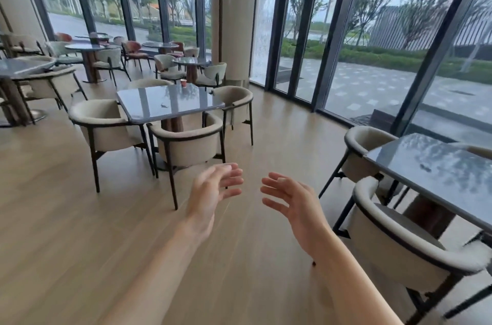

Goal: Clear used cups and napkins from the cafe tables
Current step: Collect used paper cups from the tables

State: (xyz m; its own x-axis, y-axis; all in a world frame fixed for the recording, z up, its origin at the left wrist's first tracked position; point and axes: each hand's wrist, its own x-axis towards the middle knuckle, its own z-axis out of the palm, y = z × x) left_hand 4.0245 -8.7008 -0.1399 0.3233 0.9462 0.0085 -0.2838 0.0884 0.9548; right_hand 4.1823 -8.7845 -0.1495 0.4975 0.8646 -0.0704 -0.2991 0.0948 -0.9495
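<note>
One cup [183, 83] stands on table [165, 109].

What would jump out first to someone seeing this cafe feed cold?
Two bare hands, the left hand and the right hand, held open and empty over the wooden floor in the foreground. Past them, a lone small red cup stands at the far edge of the square grey table ringed by cream chairs. Tall glass walls with a double door fill the right side.
</note>
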